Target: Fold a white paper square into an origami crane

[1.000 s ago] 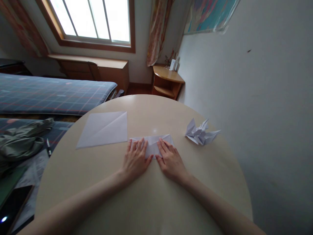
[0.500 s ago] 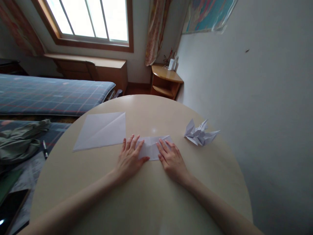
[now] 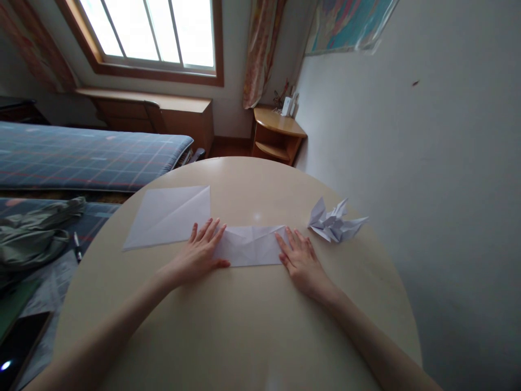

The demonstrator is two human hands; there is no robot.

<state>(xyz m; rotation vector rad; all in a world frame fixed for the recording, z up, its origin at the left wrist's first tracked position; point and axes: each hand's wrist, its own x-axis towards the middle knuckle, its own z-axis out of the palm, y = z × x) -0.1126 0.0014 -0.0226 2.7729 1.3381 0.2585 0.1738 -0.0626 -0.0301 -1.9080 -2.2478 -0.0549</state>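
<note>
A folded strip of white paper [image 3: 253, 247] lies flat on the round table in front of me, with creases showing across it. My left hand [image 3: 202, 248] rests on its left end, fingers spread and thumb near the lower edge. On the right end lies my right hand [image 3: 300, 259], its fingers stretched out over the paper. Both hands press from above and grasp nothing. Just beyond my left hand is a square sheet of white paper [image 3: 171, 214] with a diagonal crease. Folded white paper cranes [image 3: 336, 221], bunched together, sit to the right of my right hand.
The round cream table [image 3: 260, 331] carries all the paper. Along its left side are a phone [image 3: 24, 342], a pen [image 3: 77, 247] and a green-grey cloth [image 3: 36, 231]. A plaid mattress [image 3: 93, 157] lies beyond. A wall [image 3: 448, 190] stands at the right.
Both hands have slid outward along the folded paper, the left one to the left and the right one to the right. More of the strip's middle now shows between them.
</note>
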